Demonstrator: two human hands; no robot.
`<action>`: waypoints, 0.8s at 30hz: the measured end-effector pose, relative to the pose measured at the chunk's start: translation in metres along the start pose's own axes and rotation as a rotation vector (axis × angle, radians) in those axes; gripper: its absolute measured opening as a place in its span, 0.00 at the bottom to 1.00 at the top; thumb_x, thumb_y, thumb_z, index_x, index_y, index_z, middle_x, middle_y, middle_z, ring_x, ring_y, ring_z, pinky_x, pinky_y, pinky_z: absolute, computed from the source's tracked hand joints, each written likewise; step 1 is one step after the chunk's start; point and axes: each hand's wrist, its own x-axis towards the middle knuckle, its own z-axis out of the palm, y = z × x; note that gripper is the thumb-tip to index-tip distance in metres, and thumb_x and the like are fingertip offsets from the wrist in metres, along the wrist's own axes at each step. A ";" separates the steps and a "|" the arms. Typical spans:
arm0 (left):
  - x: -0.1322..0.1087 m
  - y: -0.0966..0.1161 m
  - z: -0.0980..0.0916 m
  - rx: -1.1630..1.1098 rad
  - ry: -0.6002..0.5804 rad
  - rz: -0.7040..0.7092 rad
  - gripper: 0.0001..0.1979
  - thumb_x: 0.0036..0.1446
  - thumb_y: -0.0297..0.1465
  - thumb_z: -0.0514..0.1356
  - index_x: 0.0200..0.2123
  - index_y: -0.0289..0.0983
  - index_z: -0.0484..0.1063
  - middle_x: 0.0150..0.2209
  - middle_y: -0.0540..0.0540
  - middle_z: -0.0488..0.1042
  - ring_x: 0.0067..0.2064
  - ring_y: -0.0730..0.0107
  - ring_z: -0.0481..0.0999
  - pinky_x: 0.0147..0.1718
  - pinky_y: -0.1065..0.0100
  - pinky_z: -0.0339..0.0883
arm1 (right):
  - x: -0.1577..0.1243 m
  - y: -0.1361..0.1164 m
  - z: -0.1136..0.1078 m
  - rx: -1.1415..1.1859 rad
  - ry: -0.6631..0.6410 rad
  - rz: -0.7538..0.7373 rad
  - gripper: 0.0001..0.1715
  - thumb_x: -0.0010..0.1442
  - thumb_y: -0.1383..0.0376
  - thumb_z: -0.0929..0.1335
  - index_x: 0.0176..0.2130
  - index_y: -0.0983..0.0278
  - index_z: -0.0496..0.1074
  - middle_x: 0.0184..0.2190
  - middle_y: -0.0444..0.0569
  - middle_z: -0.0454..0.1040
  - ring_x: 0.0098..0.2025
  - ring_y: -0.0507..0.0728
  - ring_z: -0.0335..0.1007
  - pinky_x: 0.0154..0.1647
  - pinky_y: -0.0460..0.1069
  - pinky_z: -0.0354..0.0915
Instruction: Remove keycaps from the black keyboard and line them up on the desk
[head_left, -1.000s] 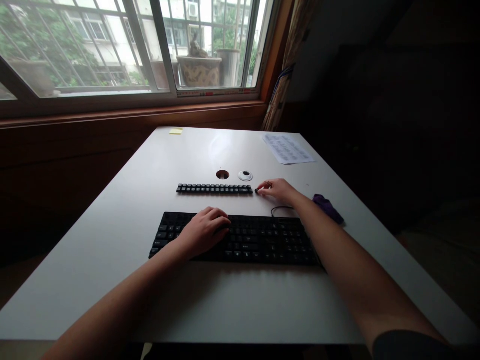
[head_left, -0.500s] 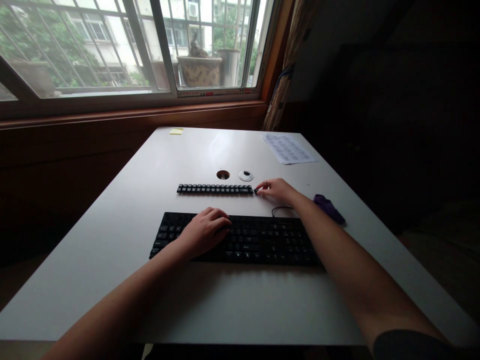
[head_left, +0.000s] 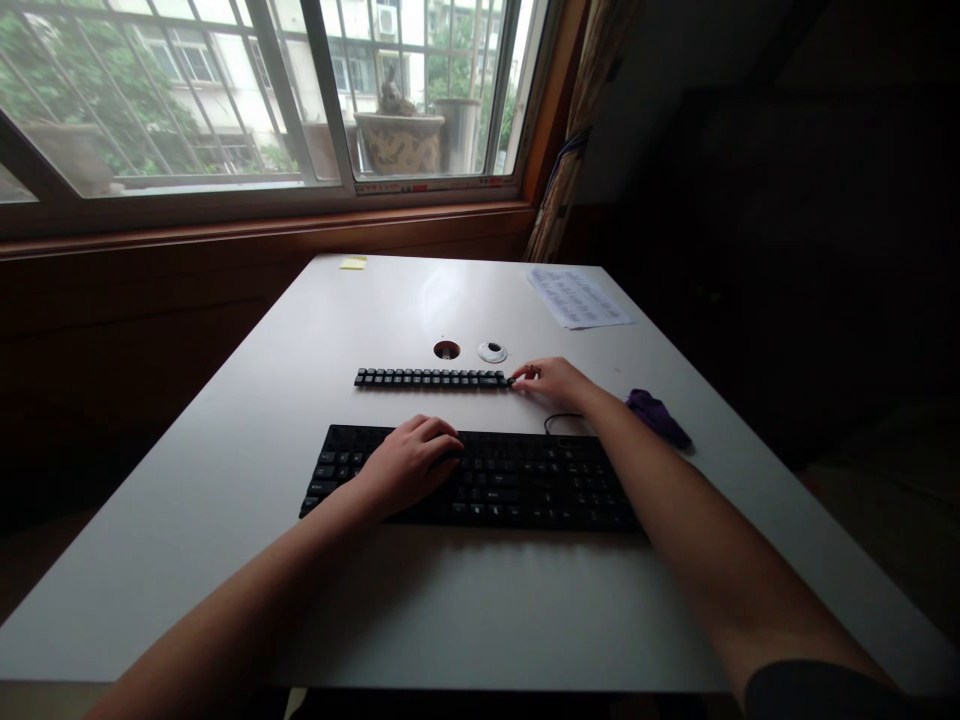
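A black keyboard (head_left: 517,490) lies across the table in front of me. My left hand (head_left: 412,460) rests on its left-centre part, palm down with the fingers loosely bent over the keys. Beyond the keyboard, loose black keycaps (head_left: 427,378) stand side by side in two neat rows. At the right end of these rows, my right hand (head_left: 547,378) pinches a small black keycap (head_left: 511,382) between thumb and fingertips. That keycap touches or nearly touches the row; its lower side is hidden. My right forearm covers the keyboard's right end.
Behind the rows are a round cable hole (head_left: 447,350) and its white cover (head_left: 493,352). A purple cloth (head_left: 658,418) lies right of my forearm, near a thin black cable (head_left: 562,417). Printed papers (head_left: 581,297) and a yellow sticky note (head_left: 353,263) lie toward the far edge.
My right hand has shifted the keycap slightly left, closing the small gap to the end of the row. My left hand has stayed in place on the keyboard.
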 end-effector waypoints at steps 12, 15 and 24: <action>-0.001 0.001 0.000 0.010 -0.005 -0.002 0.08 0.64 0.30 0.58 0.45 0.41 0.73 0.48 0.44 0.74 0.50 0.59 0.71 0.50 0.57 0.70 | 0.001 0.001 0.000 0.001 -0.015 0.000 0.16 0.55 0.57 0.72 0.43 0.59 0.81 0.31 0.44 0.80 0.33 0.54 0.71 0.36 0.48 0.62; 0.000 0.001 -0.001 0.006 0.001 -0.002 0.07 0.63 0.30 0.59 0.45 0.41 0.73 0.48 0.44 0.74 0.50 0.59 0.71 0.49 0.58 0.70 | 0.000 -0.001 -0.001 -0.014 -0.014 -0.004 0.16 0.55 0.57 0.72 0.43 0.59 0.81 0.31 0.44 0.80 0.33 0.54 0.71 0.36 0.48 0.62; 0.000 0.001 0.000 0.009 -0.004 -0.004 0.07 0.64 0.30 0.58 0.45 0.41 0.73 0.48 0.44 0.74 0.50 0.59 0.71 0.49 0.57 0.70 | -0.001 -0.004 -0.001 -0.006 -0.013 0.003 0.17 0.54 0.57 0.72 0.43 0.59 0.81 0.31 0.44 0.80 0.33 0.54 0.72 0.36 0.47 0.63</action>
